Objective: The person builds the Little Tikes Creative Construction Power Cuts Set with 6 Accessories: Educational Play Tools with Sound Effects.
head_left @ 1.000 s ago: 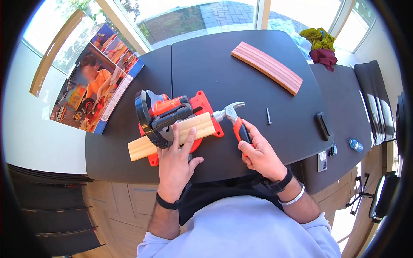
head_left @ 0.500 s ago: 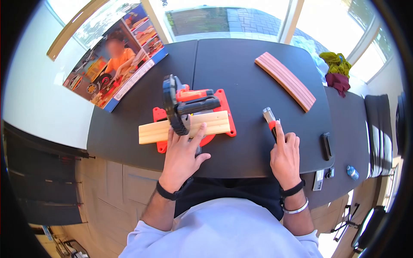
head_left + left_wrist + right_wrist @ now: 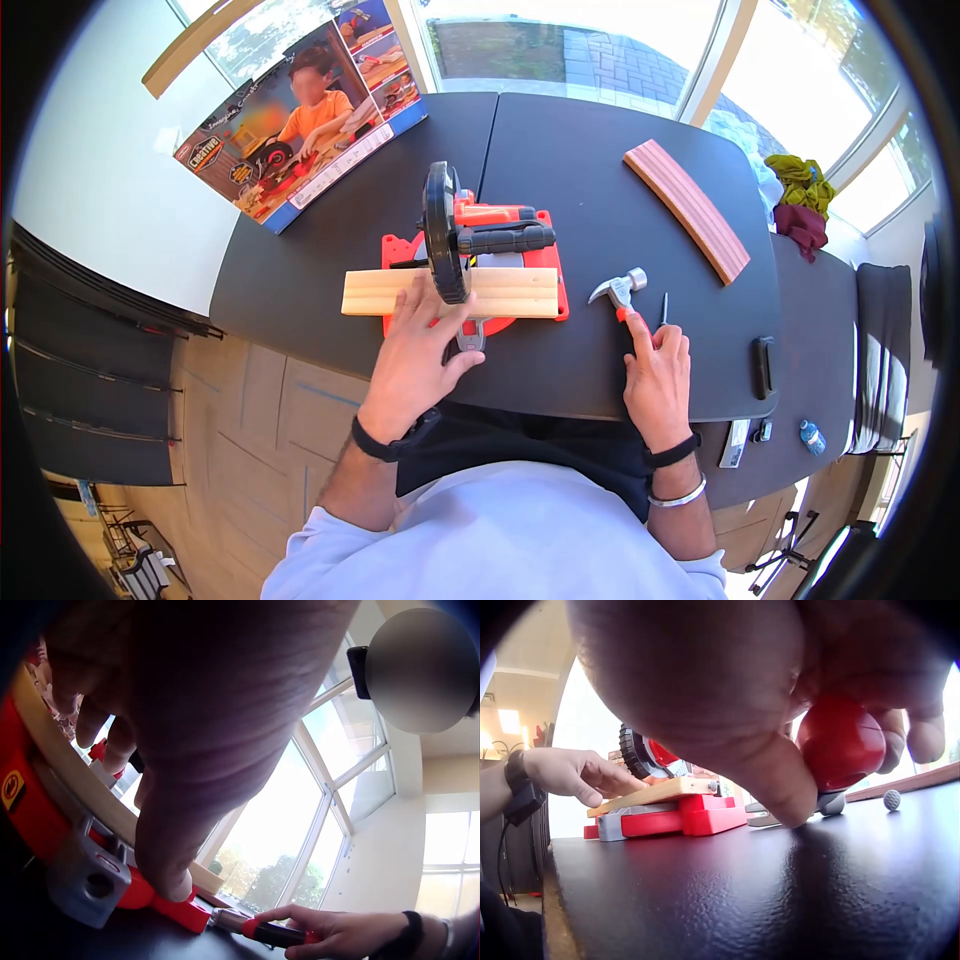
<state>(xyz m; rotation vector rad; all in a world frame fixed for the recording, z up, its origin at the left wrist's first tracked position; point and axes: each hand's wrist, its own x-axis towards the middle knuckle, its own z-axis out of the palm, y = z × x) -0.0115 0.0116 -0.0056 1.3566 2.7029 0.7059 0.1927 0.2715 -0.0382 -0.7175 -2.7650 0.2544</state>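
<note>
My left hand [image 3: 412, 350] rests on a pale wooden board [image 3: 520, 292], its fingers extended over the board's near side. The board lies across the red base [image 3: 556, 250] of a toy miter saw, whose black round guard [image 3: 440, 230] stands over the board. A screw [image 3: 713, 786] sticks out of the board's right end in the right wrist view. To the right, my right hand [image 3: 660, 390] grips a claw hammer [image 3: 622, 290] low over the table, thumb and fingers about its red and black handle [image 3: 840, 742]. Beside the hammer head is a loose screw [image 3: 664, 308].
A reddish grooved wooden plank [image 3: 688, 210] lies at the table's back right. The large picture box [image 3: 300, 130] stands at the back left. Near the right edge is a black object [image 3: 764, 368]. A bottle [image 3: 811, 437] and crumpled cloths [image 3: 800, 200] lie beyond the table.
My right hand has carried the hammer from the board's right end to the right, down beside the loose screw. My left hand stays on the board. The head view has shifted.
</note>
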